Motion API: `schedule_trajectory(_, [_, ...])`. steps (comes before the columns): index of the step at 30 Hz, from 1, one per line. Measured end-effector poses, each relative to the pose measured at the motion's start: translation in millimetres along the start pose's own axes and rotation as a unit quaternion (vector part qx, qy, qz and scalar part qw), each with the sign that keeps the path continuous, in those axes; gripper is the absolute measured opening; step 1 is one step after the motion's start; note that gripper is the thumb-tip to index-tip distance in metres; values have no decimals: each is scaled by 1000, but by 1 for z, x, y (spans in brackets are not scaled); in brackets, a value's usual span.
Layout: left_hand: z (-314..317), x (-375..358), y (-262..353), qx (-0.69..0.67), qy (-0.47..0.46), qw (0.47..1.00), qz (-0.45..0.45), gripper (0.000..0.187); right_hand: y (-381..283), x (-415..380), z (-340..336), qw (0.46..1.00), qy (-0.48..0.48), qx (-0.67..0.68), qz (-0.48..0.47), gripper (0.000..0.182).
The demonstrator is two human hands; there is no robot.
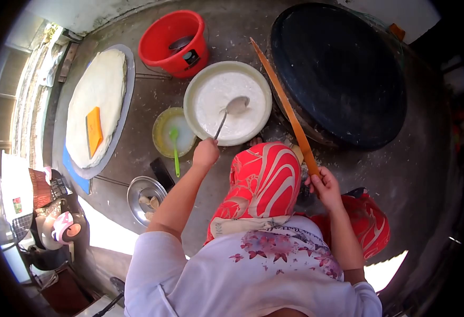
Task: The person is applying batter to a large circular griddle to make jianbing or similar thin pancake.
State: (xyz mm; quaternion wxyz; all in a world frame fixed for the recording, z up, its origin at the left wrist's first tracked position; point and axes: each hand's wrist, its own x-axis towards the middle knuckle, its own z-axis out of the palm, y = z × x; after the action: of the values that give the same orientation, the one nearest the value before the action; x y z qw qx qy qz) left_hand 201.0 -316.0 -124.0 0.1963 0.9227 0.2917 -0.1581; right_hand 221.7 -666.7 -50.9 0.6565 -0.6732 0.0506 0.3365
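My left hand [206, 152] grips the handle of a metal ladle [236, 105] whose bowl lies in white batter inside a cream basin [192, 90]. In my right hand [325, 183] is a long flat wooden stick [285, 103]; it slants up to the left, along the edge of a big round black griddle [343, 74]. I sit on the ground, my knees in red patterned cloth [266, 179] between the two hands.
A red bucket [160, 37] stands behind the basin. A small yellow bowl [160, 127] holds a green spoon [175, 150]. At the left a round tray [129, 79] bears thin white sheets and an orange scraper [94, 130]. A steel bowl [136, 193] sits near my left elbow.
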Motion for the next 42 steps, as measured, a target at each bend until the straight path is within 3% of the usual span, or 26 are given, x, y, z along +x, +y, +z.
schedule_trajectory(3, [-17,16,-10,112,-40,993,19,22,-3,-1,-2,1000,-3,0,-12,12])
schedule_trajectory(6, [-35,33,-5,71,-13,996,-43,22,-3,-8,0,1000,1,7,-18,12])
schedule_trajectory(8, [-14,36,-2,17,4,996,-91,22,0,-6,1,999,1,10,-31,13])
schedule_trajectory(11, [-10,18,5,39,-62,997,-7,26,7,0,0,999,-7,27,-39,13])
schedule_trajectory(14, [-43,9,-11,-45,-36,996,-61,29,9,-4,-1,999,-12,30,-30,14])
schedule_trajectory(17, [5,18,-40,2,-2,998,-65,28,11,-4,0,998,-10,38,-42,16])
schedule_trajectory(19, [-1,16,-8,11,6,999,-30,27,11,-2,2,998,-17,48,-45,16])
schedule_trajectory(22, [-20,39,24,-21,-63,997,-45,27,11,-3,1,999,-22,23,-41,15])
schedule_trajectory(24, [-18,57,30,-68,52,994,-72,28,7,-2,2,998,-23,23,-44,15])
schedule_trajectory(25, [-7,56,27,-69,53,994,-71,28,6,-1,3,998,-25,24,-48,15])
schedule_trajectory(27, [21,41,17,18,-27,999,-12,27,1,-4,5,998,-26,22,-52,15])
schedule_trajectory(29, [-7,24,4,23,-55,998,13,24,1,0,4,998,-24,24,-55,15])
schedule_trajectory(32, [-33,18,-24,-30,-39,998,-37,25,13,0,3,998,-29,40,-45,15])
schedule_trajectory(37, [31,29,-23,35,6,999,-22,27,11,0,3,998,-22,31,-42,17])
schedule_trajectory(38, [32,34,-11,-259,-142,938,-182,25,9,-1,3,998,-21,30,-43,17])
schedule_trajectory(39, [30,38,-3,-517,-272,747,-317,24,6,-1,4,998,-22,29,-49,17])
schedule_trajectory(41, [-18,22,15,-603,-308,655,-336,20,3,-4,4,998,-24,28,-53,17])
schedule_trajectory(42, [-34,18,12,-618,-332,650,-291,21,3,-4,4,998,-26,27,-55,18])
